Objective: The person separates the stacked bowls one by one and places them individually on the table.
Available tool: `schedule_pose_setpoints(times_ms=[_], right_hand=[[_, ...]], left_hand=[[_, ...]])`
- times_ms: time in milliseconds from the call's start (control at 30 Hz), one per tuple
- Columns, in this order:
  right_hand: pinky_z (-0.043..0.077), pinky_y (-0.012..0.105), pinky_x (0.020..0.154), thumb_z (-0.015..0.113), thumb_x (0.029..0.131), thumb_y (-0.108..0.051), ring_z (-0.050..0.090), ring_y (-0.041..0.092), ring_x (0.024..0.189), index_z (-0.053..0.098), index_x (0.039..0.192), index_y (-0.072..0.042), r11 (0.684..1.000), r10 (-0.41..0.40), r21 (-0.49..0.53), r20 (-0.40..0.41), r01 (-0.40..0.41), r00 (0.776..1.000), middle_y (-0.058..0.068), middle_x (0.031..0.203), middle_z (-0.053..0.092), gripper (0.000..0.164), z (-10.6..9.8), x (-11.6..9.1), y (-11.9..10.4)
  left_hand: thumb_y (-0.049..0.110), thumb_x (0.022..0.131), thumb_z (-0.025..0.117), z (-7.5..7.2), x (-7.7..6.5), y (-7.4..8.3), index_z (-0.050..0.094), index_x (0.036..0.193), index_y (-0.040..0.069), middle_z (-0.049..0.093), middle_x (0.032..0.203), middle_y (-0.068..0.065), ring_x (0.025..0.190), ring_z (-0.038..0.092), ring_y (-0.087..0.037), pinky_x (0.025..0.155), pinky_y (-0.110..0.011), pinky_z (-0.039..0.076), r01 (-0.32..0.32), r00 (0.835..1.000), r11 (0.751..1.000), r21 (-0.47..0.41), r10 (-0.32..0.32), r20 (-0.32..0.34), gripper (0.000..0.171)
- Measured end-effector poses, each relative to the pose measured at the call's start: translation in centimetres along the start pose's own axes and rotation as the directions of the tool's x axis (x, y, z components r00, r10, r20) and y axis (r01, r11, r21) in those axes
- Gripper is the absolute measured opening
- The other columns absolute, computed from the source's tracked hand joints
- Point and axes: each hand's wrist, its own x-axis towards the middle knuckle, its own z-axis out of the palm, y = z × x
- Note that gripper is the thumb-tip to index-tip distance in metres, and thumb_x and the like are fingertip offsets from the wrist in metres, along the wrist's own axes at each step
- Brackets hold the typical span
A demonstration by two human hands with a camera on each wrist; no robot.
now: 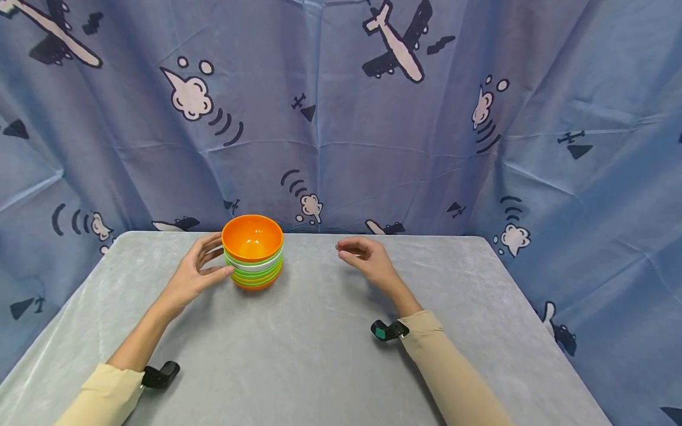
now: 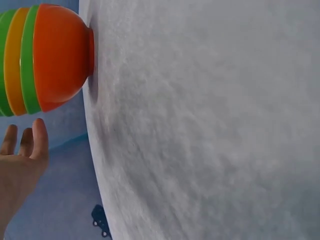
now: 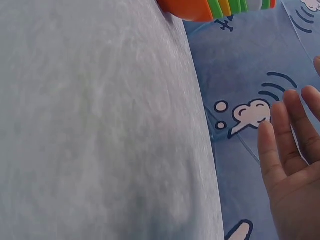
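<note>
Bowl stack: is standing upright on the bench, near its far edge.
Left hand: is holding its fingers wide beside the stack; thumb contact, cannot tell.
Right hand: is hovering well apart, fingers loosely bent, gripping nothing.
Handling: is looking light, stiff and slick, probably plastic.
Hold: opposite lower sides are seeming best for everything, the rim for the top bowl.

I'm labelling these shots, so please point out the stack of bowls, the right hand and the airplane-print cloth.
Stack of bowls point(image 1: 253, 267): head view, front side, below the top rim.
Right hand point(image 1: 372, 260): head view, back of the hand.
Airplane-print cloth point(image 1: 341, 118): head view, plain blue fabric between prints.
</note>
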Motion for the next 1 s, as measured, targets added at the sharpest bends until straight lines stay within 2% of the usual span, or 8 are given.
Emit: schedule_pose_setpoints(times_ms=[133, 233, 500, 667, 767, 900, 1000], right_hand=[[0.054, 0.035, 0.091, 0.066, 0.096, 0.006, 0.063, 0.044, 0.11, 0.061, 0.122, 0.018, 0.999, -0.018, 0.036, 0.011, 0.018, 1.0, 0.032, 0.119, 0.064, 0.029, 0.7, 0.8, 1.4], [0.053, 0.036, 0.092, 0.067, 0.095, 0.007, 0.062, 0.044, 0.111, 0.061, 0.124, 0.016, 0.998, -0.037, 0.048, 0.006, 0.036, 0.999, 0.03, 0.12, 0.064, 0.031, 1.4, 1.4, 2.4], [0.053, 0.038, 0.094, 0.072, 0.094, 0.002, 0.058, 0.047, 0.118, 0.061, 0.131, 0.007, 0.995, -0.051, 0.087, 0.033, 0.048, 0.998, 0.024, 0.127, 0.062, 0.039, 3.7, 2.8, 2.0], [0.051, 0.039, 0.098, 0.075, 0.092, -0.002, 0.055, 0.044, 0.123, 0.058, 0.139, -0.001, 0.997, -0.035, 0.078, 0.064, 0.03, 0.997, 0.019, 0.135, 0.059, 0.05, 5.2, 3.7, 1.3], [0.048, 0.043, 0.101, 0.077, 0.091, -0.002, 0.054, 0.041, 0.125, 0.057, 0.143, -0.004, 0.996, -0.033, 0.082, 0.086, 0.026, 0.996, 0.017, 0.139, 0.057, 0.056, 5.9, 4.1, 1.0], [0.046, 0.045, 0.104, 0.077, 0.091, -0.003, 0.055, 0.029, 0.127, 0.054, 0.147, -0.008, 0.997, -0.033, 0.071, 0.1, 0.026, 0.994, 0.01, 0.142, 0.056, 0.06, 6.4, 4.5, 0.5], [0.045, 0.046, 0.104, 0.076, 0.091, -0.001, 0.053, 0.027, 0.128, 0.05, 0.149, -0.007, 0.996, -0.056, 0.074, 0.105, 0.048, 0.993, 0.011, 0.144, 0.054, 0.064, 6.7, 4.8, 0.2]], left_hand=[[0.011, 0.097, 0.072, 0.2, 0.2, 0.2, 0.024, 0.16, 0.012, 0.03, 0.16, -0.015, 0.144, 0.03, -0.038, 0.108, -0.055, 0.038, 0.022, 1.0, 1.0, 0.015, -0.022, 0.005, 0.079], [0.01, 0.096, 0.072, 0.2, 0.4, 0.2, 0.021, 0.161, 0.012, 0.028, 0.161, -0.016, 0.144, 0.029, -0.039, 0.108, -0.063, 0.033, 0.026, 1.0, 1.0, 0.012, -0.026, 0.003, 0.082], [0.01, 0.095, 0.074, 0.6, 0.8, 0.3, 0.022, 0.161, 0.013, 0.034, 0.157, -0.014, 0.141, 0.033, -0.033, 0.11, -0.058, 0.033, 0.024, 1.0, 1.0, -0.002, -0.024, -0.006, 0.085], [0.011, 0.093, 0.077, 1.1, 1.3, 0.2, 0.021, 0.161, 0.012, 0.034, 0.157, -0.013, 0.141, 0.033, -0.033, 0.11, -0.06, 0.031, 0.025, 1.0, 1.0, -0.012, -0.025, -0.011, 0.089], [0.01, 0.092, 0.078, 1.3, 1.4, 0.2, 0.021, 0.162, 0.012, 0.034, 0.157, -0.013, 0.141, 0.033, -0.032, 0.111, -0.059, 0.031, 0.025, 1.0, 1.0, -0.014, -0.025, -0.009, 0.09], [0.01, 0.093, 0.077, 1.6, 1.6, 0.1, 0.02, 0.162, 0.012, 0.034, 0.157, -0.012, 0.142, 0.033, -0.032, 0.111, -0.058, 0.031, 0.023, 1.0, 1.0, -0.02, -0.023, 0.01, 0.089], [0.01, 0.093, 0.077, 1.8, 1.8, 0.1, 0.02, 0.162, 0.012, 0.033, 0.157, -0.013, 0.142, 0.032, -0.032, 0.112, -0.058, 0.031, 0.023, 1.0, 0.999, -0.027, -0.022, 0.019, 0.09]])
